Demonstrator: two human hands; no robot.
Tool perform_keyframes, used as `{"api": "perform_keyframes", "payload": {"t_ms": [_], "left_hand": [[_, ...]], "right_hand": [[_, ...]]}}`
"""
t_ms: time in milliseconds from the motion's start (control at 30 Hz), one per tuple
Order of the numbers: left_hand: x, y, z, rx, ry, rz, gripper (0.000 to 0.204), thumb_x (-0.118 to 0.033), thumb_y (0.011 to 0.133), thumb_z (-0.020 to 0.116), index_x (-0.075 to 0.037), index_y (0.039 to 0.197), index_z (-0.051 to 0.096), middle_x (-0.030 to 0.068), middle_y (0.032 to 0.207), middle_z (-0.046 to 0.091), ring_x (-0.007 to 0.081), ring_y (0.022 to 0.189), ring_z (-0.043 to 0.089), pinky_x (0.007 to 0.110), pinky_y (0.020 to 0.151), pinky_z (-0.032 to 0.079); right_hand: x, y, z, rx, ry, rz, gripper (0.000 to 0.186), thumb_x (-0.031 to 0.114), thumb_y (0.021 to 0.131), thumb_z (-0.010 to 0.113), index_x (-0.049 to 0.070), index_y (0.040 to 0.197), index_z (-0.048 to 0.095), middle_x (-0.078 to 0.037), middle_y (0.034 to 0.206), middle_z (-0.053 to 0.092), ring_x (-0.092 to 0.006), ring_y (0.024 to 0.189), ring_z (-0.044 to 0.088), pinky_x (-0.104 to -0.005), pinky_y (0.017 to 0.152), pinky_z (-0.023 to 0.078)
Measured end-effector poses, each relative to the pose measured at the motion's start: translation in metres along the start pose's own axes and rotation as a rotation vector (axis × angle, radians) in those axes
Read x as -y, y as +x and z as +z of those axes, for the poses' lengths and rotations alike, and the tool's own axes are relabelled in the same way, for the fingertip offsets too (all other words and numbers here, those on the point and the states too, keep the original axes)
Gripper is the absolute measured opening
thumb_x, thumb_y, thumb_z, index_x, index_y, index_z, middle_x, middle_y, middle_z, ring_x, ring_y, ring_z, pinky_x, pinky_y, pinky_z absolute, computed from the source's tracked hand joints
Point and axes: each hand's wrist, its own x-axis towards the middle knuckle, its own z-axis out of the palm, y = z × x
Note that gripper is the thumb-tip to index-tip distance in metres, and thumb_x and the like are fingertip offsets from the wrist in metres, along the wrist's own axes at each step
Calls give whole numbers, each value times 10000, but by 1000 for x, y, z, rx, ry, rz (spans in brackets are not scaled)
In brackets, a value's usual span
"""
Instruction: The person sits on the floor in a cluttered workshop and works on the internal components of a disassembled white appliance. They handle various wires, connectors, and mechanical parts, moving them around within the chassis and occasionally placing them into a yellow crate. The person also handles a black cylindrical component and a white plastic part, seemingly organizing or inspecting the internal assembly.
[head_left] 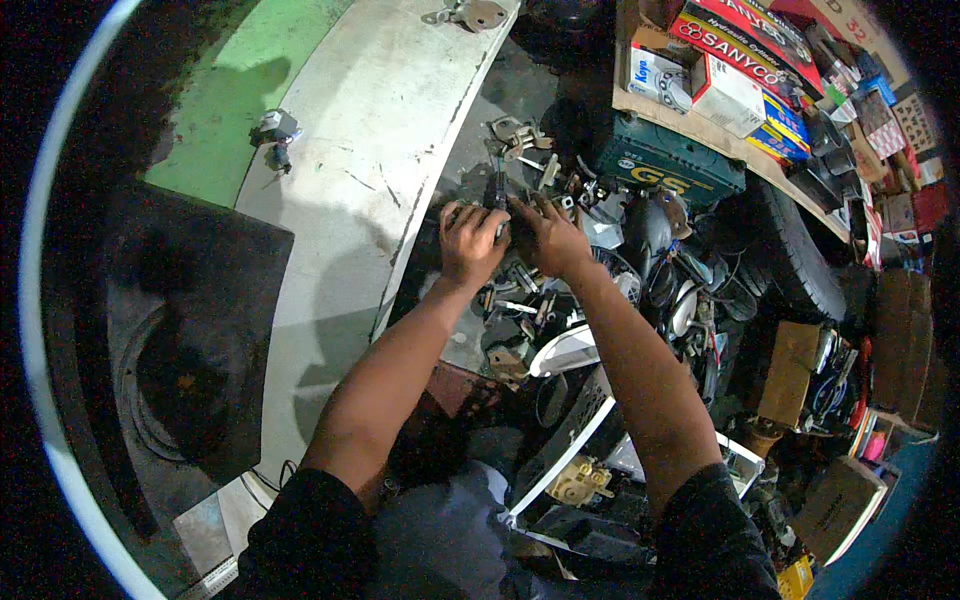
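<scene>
My curled left hand (474, 242) and half-bent right hand (556, 240), grip impossible to tell, appear to be sorting metal parts (521, 145) toward twelve o'clock; next calls for a sure pinch.

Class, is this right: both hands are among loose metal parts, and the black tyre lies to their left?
Not quite: in the head view, the left hand and right hand are among loose metal parts, but the black tyre lies to their right.
</scene>
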Motion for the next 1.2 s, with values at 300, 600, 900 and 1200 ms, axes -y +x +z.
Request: {"api": "perform_keyframes", "payload": {"t_ms": [300,600,900,1200], "left_hand": [[-27,-1,-40,-95,-286,-7,64,-98,954,627,-42,985,626,142,957,672,343,860,662,398,800,523],[-117,21,-90,193,-711,69,162,-177,980,627,-23,984,680,152,933,715,319,899,707,377,792,533],[-259,67,-194,717,-1034,345,202,-193,843,802,-47,977,763,87,973,763,187,946,714,330,881,520],[-373,109,-294,1035,-582,927,194,-184,865,737,-56,1008,708,120,991,738,322,989,699,404,923,507]], "right_hand": [[-1,-23,-10,-346,222,-105,506,231,914,680,145,1396,552,-197,1327,583,-414,1218,566,-538,1064,422],[-14,-210,-105,-459,261,-78,267,160,875,743,40,1106,684,-180,1021,663,-399,953,639,-436,834,520],[34,-426,-206,-454,226,152,319,139,878,742,20,1153,629,-181,1029,616,-388,929,647,-439,774,544],[60,-544,-201,-694,293,216,317,149,887,739,45,1164,625,-170,1075,616,-409,973,631,-453,844,514]]}}
